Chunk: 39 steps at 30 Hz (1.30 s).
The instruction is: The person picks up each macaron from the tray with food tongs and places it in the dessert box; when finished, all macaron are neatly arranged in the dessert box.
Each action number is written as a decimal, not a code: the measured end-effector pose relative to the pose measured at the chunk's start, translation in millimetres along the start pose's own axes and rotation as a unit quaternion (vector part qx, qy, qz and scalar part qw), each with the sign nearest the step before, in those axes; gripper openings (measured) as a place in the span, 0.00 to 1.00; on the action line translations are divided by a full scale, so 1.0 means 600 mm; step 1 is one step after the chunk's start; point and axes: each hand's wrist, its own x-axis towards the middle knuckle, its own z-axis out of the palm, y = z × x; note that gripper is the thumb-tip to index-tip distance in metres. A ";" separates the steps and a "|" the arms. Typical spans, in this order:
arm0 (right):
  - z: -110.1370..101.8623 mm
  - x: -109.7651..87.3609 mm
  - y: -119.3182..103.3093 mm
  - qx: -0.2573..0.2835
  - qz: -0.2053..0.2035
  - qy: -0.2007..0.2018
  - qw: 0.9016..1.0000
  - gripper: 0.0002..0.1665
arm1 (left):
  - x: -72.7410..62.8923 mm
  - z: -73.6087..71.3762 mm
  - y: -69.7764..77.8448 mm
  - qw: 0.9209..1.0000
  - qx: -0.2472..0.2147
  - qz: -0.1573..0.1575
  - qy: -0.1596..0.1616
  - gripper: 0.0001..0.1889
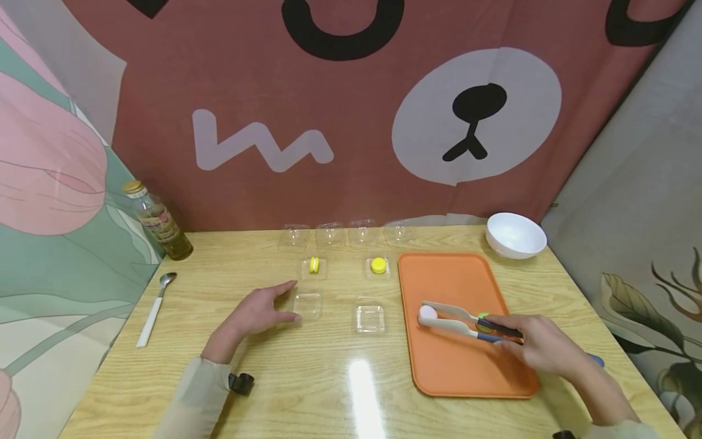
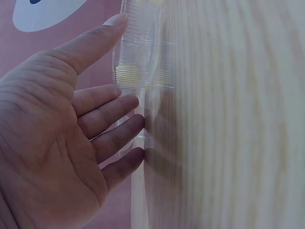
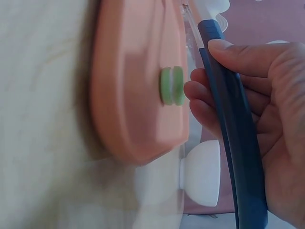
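My right hand (image 1: 534, 341) grips a pair of tongs (image 3: 231, 129) by the dark blue handles, over the orange tray (image 1: 439, 372). Between the pale tong tips is a pinkish-white macaron (image 1: 428, 313); whether it is lifted off the tray I cannot tell. A green macaron (image 3: 172, 86) sits on the tray, partly behind the tongs in the head view. My left hand (image 1: 258, 312) is beside a small clear plastic box (image 1: 308, 306), thumb and fingers spread around its near side. In the left wrist view the fingers (image 2: 112, 114) are extended and hold nothing.
Yellow macarons (image 1: 314, 264) (image 1: 378, 265) sit in two clear boxes farther back. Another clear box (image 1: 370, 318) stands left of the tray, and several clear lids (image 1: 362, 232) line the wall. A white bowl (image 1: 515, 236) is back right; a bottle (image 1: 164, 227) and spoon (image 1: 155, 311) are left.
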 end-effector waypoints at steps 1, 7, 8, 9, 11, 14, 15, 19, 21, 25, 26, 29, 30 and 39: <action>-0.001 0.003 0.000 -0.002 -0.002 0.004 1.000 0.27 | 0.000 0.000 0.000 1.000 0.000 -0.001 0.000 0.45; -0.004 0.024 -0.003 -0.024 -0.008 0.032 0.999 0.26 | 0.001 0.002 -0.002 1.000 0.007 0.001 0.002 0.44; -0.004 0.027 -0.004 -0.025 -0.006 0.038 0.999 0.26 | 0.001 0.003 -0.002 1.000 0.009 0.003 0.002 0.45; -0.005 0.030 -0.005 -0.024 -0.005 0.041 0.999 0.26 | 0.001 0.003 -0.002 1.000 0.009 0.002 0.001 0.45; -0.008 0.036 -0.007 -0.022 -0.001 0.044 0.999 0.26 | 0.002 0.003 -0.001 1.000 0.009 0.003 0.002 0.45; -0.011 0.046 -0.010 -0.014 0.013 0.044 0.999 0.26 | 0.004 0.002 0.000 1.000 0.010 0.006 0.004 0.45; -0.012 0.049 -0.010 -0.014 0.014 0.041 0.999 0.27 | 0.004 0.002 0.000 1.000 0.010 0.005 0.005 0.45; -0.011 0.064 -0.014 -0.022 0.033 0.040 0.998 0.28 | 0.007 0.003 0.000 1.000 0.012 0.009 0.007 0.45; -0.011 0.072 -0.015 -0.026 0.034 0.040 0.998 0.28 | 0.007 0.003 0.001 1.000 0.012 0.008 0.008 0.45; -0.011 0.088 -0.023 -0.026 0.033 0.039 0.998 0.27 | 0.007 0.003 0.002 1.000 0.011 0.007 0.011 0.45; -0.011 0.092 -0.025 -0.028 0.030 0.038 0.998 0.27 | 0.008 0.003 0.003 1.000 0.009 0.006 0.011 0.45; -0.010 0.103 -0.034 -0.027 0.021 0.039 0.999 0.27 | 0.007 0.002 0.004 1.000 0.007 0.007 0.013 0.44; -0.009 0.107 -0.038 -0.026 0.017 0.039 0.999 0.27 | 0.007 0.002 0.005 1.000 0.007 0.008 0.014 0.44; 0.009 0.147 -0.073 0.016 -0.020 0.040 0.999 0.25 | 0.001 0.007 0.003 1.000 0.015 0.008 0.013 0.45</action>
